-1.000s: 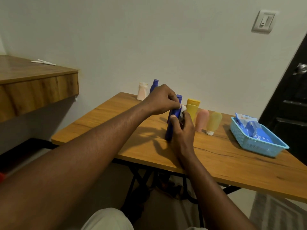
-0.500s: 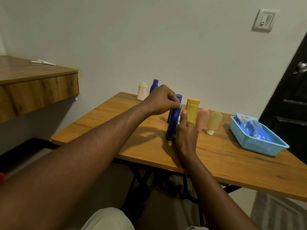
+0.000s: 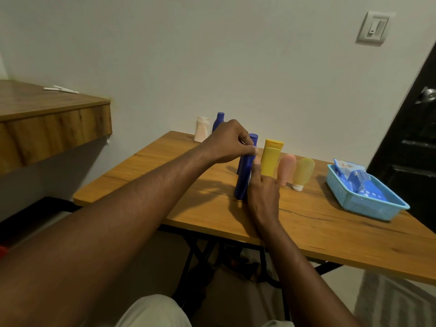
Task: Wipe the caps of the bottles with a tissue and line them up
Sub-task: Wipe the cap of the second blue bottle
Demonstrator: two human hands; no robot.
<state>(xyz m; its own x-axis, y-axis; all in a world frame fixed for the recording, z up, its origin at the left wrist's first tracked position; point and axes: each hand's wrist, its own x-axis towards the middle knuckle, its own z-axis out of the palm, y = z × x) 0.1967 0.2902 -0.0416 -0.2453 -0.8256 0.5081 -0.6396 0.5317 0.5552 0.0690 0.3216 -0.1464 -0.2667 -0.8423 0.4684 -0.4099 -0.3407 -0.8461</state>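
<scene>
**A:** Where are the person's hands?

**B:** Both are at the blue bottle (image 3: pixel 243 179), which stands tilted on the desk (image 3: pixel 330 234), its top leaning right. The left hand (image 3: pixel 230 142) is curled over the top, with fingers and thumb pinching the cap end. The right hand (image 3: pixel 264 197) lies low against the bottle's right side, its fingers (image 3: pixel 257 165) straight and pointing up along the body.

**A:** And the tissue?

**B:** He cannot tell. It may be tucked under the left fingers, but the view there is too poor.

**A:** The other bottles?

**B:** A second blue bottle (image 3: pixel 254 138) stands just behind the held one, mostly its cap showing. A row runs to the right of it. First come two yellow tubes (image 3: pixel 270 165), one behind the other, then a pink tube (image 3: pixel 286 168). Last is an olive tube (image 3: pixel 303 172) standing on a white cap. At the far corner by the wall stand a white bottle (image 3: pixel 201 129) and a third blue bottle (image 3: pixel 219 119), well apart from the row.

**A:** Anything else?

**B:** A basket (image 3: pixel 368 206) at the desk's right end holds a wipes pack (image 3: pixel 351 175).
</scene>
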